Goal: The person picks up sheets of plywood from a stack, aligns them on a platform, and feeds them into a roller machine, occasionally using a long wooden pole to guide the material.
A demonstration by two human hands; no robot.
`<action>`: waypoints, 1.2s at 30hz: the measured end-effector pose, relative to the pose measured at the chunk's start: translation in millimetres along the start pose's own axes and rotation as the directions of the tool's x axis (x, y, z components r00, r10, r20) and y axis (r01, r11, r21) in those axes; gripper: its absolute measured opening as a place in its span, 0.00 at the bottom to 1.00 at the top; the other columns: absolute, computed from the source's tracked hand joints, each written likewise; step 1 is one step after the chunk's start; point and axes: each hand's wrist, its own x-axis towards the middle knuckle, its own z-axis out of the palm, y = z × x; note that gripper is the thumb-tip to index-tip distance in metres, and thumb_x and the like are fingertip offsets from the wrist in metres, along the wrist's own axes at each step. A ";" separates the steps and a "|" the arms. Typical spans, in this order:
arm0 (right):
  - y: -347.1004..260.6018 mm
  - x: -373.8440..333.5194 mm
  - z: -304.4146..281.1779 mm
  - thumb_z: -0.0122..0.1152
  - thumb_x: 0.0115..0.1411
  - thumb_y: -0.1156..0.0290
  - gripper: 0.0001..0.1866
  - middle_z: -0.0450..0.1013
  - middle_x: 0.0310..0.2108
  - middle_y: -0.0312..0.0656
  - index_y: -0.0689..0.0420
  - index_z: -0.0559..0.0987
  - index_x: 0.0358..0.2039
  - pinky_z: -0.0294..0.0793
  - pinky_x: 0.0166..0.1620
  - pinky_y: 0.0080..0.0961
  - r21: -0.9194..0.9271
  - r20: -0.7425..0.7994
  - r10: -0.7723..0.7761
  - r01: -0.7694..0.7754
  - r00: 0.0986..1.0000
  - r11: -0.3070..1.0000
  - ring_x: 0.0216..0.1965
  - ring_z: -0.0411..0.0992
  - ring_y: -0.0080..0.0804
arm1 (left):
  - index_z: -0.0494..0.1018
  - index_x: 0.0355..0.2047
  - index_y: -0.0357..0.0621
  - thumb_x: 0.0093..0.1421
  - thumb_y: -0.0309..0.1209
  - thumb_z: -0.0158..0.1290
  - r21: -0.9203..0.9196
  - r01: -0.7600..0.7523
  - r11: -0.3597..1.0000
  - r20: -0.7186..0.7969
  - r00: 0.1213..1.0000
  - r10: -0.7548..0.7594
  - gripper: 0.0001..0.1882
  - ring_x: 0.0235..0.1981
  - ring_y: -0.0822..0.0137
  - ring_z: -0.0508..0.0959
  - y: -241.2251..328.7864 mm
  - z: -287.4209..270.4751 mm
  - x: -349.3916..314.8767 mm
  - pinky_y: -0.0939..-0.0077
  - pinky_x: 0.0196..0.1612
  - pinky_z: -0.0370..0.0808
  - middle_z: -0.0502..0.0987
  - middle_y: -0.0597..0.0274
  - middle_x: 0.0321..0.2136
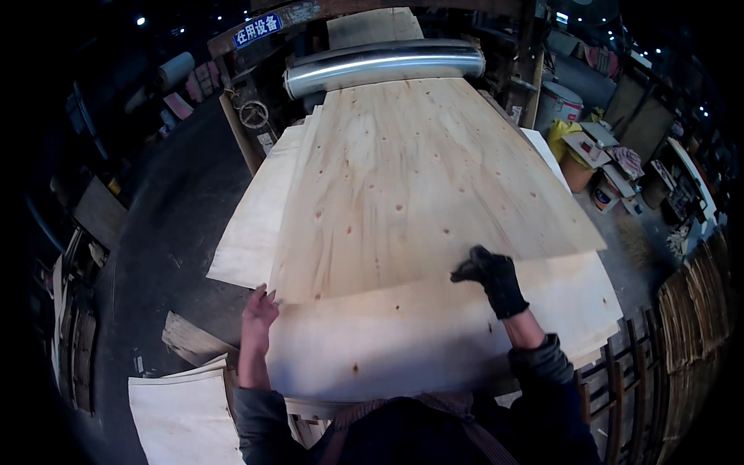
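Note:
A large knotty wood veneer sheet (387, 186) slopes away from me, its far end at a shiny metal roller (384, 66). Its near edge lies over a paler veneer sheet (434, 333) on the stack before me. My bare left hand (260, 314) is at the near left corner of the upper sheet, fingers apart and slightly bent; whether it touches the corner is unclear. My right hand (496, 283), in a black glove, is over the near edge right of the middle, thumb and fingers spread, with nothing in it.
Another pale sheet (252, 225) sticks out at the left of the stack. More sheets (182, 411) lie at lower left. The roller's frame carries a handwheel (253, 115). At right are a drum (559, 102), buckets, a metal rack (635, 372) and stacked veneer (694, 318).

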 end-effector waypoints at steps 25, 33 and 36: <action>84.9 -65.7 9.2 0.51 0.57 0.67 0.20 0.67 0.47 0.50 0.58 0.66 0.50 0.68 0.49 0.40 0.072 0.385 0.627 -0.700 0.677 0.711 0.48 0.67 0.43 | 0.60 0.55 0.39 0.43 0.07 0.41 -0.243 0.034 0.969 0.219 0.975 0.021 0.34 0.51 0.64 0.67 47.5 -15.7 -66.5 0.73 0.54 0.62 0.66 0.54 0.51; 58.1 -198.8 -7.3 0.46 0.60 0.64 0.17 0.71 0.40 0.48 0.64 0.70 0.43 0.70 0.44 0.29 0.157 0.131 0.697 -0.709 0.705 0.688 0.42 0.70 0.35 | 0.59 0.55 0.39 0.42 0.13 0.45 -0.444 -0.217 0.870 0.154 0.937 0.312 0.35 0.50 0.62 0.68 100.8 -4.7 -60.8 0.73 0.52 0.65 0.65 0.47 0.51; 37.4 -204.2 2.2 0.44 0.60 0.65 0.16 0.72 0.37 0.46 0.64 0.71 0.41 0.69 0.41 0.27 -0.136 -0.037 0.612 -0.611 0.790 0.780 0.39 0.70 0.32 | 0.58 0.55 0.39 0.42 0.15 0.44 -0.583 -0.186 0.790 0.146 0.933 0.328 0.35 0.49 0.62 0.69 113.5 -2.7 -59.4 0.72 0.50 0.67 0.65 0.46 0.51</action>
